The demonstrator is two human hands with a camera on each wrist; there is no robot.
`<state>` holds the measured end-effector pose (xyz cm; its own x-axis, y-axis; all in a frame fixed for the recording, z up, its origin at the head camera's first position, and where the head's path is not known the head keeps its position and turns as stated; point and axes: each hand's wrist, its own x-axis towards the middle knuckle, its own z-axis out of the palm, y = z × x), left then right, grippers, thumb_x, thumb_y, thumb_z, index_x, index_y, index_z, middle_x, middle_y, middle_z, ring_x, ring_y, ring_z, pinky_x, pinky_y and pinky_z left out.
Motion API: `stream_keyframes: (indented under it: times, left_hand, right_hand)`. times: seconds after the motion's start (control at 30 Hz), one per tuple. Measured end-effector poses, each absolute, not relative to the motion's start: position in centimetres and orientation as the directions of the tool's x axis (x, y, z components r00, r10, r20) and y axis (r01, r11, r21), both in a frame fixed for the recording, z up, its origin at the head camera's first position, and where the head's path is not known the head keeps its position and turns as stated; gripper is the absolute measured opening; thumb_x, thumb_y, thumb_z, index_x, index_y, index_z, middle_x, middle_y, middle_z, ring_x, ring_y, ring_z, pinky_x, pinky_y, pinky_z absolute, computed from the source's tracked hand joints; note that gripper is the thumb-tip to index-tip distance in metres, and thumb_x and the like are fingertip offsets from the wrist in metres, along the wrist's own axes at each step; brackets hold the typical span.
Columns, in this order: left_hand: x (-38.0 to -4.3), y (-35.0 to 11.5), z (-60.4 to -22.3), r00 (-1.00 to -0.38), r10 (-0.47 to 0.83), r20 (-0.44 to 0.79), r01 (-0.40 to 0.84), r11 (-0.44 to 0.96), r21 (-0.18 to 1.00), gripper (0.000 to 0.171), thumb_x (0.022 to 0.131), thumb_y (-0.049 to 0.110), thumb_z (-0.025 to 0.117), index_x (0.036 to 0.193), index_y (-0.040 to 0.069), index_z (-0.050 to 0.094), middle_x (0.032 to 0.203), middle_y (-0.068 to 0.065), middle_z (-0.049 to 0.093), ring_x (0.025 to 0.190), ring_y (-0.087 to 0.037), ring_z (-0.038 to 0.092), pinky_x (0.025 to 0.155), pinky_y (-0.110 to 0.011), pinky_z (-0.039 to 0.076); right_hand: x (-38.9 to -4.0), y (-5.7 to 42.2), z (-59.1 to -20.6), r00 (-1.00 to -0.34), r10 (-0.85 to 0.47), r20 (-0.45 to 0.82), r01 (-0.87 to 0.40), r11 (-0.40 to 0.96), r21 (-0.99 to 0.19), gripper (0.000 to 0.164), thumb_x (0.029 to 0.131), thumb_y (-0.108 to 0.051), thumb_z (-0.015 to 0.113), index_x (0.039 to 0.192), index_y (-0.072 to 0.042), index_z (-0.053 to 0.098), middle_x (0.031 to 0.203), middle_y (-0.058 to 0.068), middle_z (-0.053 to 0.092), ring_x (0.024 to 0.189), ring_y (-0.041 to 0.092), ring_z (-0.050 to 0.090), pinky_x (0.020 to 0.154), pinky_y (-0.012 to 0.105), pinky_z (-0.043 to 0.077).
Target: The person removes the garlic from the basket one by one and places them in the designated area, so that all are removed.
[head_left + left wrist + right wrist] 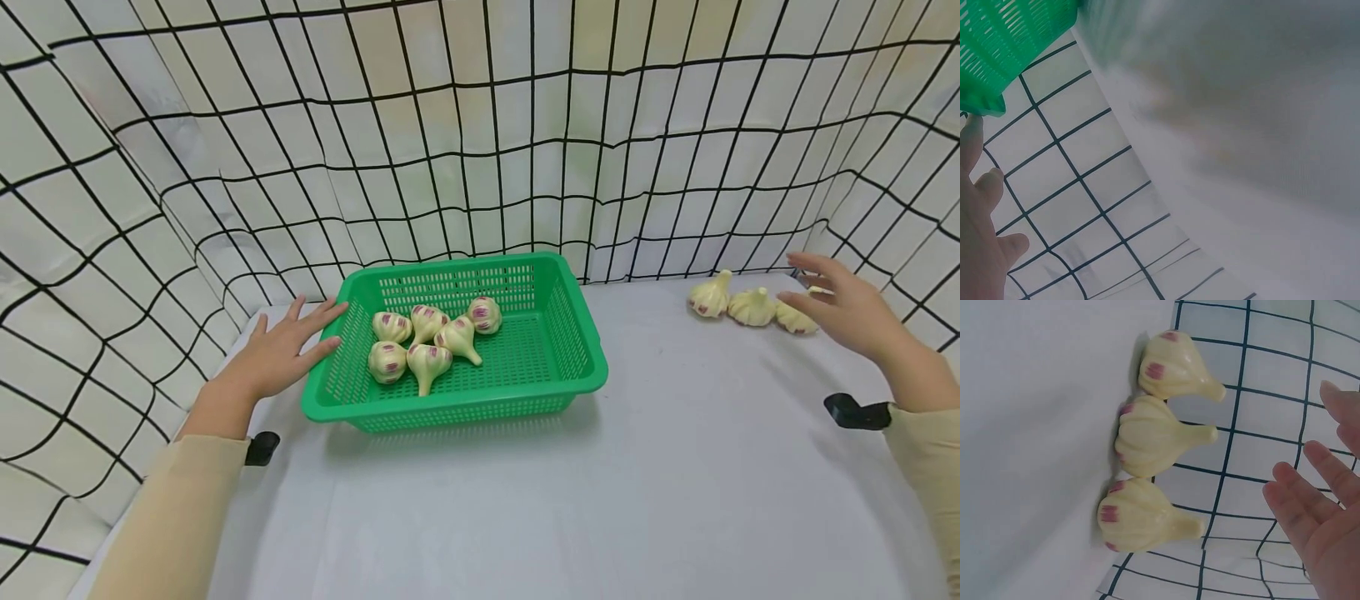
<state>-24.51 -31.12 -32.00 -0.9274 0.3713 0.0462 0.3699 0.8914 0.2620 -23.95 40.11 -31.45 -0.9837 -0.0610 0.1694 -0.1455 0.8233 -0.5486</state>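
My left hand [281,354] is spread, with straight fingers touching the left rim of a green plastic basket [517,385]; in the left wrist view a fingertip meets the basket's rim [985,106]. Inside the basket, toward its left, lie several garlic bulbs [429,362] with purple marks. At the far right my right hand [851,308] hovers by a row of three garlic bulbs, its fingers parted and nothing in them. The right wrist view shows the row: one upper bulb [1175,365], a middle bulb [1154,437] and a lower bulb [1141,515]. In the head view the hand partly hides the rightmost bulb [795,317].
A white table [480,508] spreads under everything. White walls with black grid netting [525,150] enclose it at the back and both sides, close behind the basket and the bulb row. Black wrist mounts [855,412] stick out at both sleeves.
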Motion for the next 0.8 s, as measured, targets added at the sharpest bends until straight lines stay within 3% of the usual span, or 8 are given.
stream_keyframes:
  times: [0.37,0.8]
  left_hand:
    - [-24.5,-31.1,-32.0,-0.934,0.357,0.033,0.353,0.902,0.249,0.067,0.108,0.052,0.041,0.165,0.018,0.025,0.17,-0.014,0.016,0.154,-0.045,-0.003,0.113,-0.073,-0.014]
    - [-24.6,-31.0,-32.0,-0.936,0.351,0.03,0.347,0.905,0.246,0.067,0.108,0.052,0.041,0.165,0.019,0.025,0.17,-0.012,0.015,0.155,-0.043,-0.005,0.113,-0.07,-0.016]
  right_hand:
    - [-24.3,36.0,-29.4,-0.961,-0.195,0.194,-0.272,0.785,-0.557,0.064,0.105,-0.026,0.061,0.157,0.001,0.034,0.156,0.032,0.035,0.133,0.061,0.038,0.103,0.073,0.035]
    - [-25.2,29.9,-27.6,-0.914,-0.348,0.21,-0.404,0.72,-0.565,0.052,0.104,-0.023,0.063,0.153,-0.011,0.047,0.148,0.021,0.052,0.131,0.046,0.052,0.104,0.064,0.042]
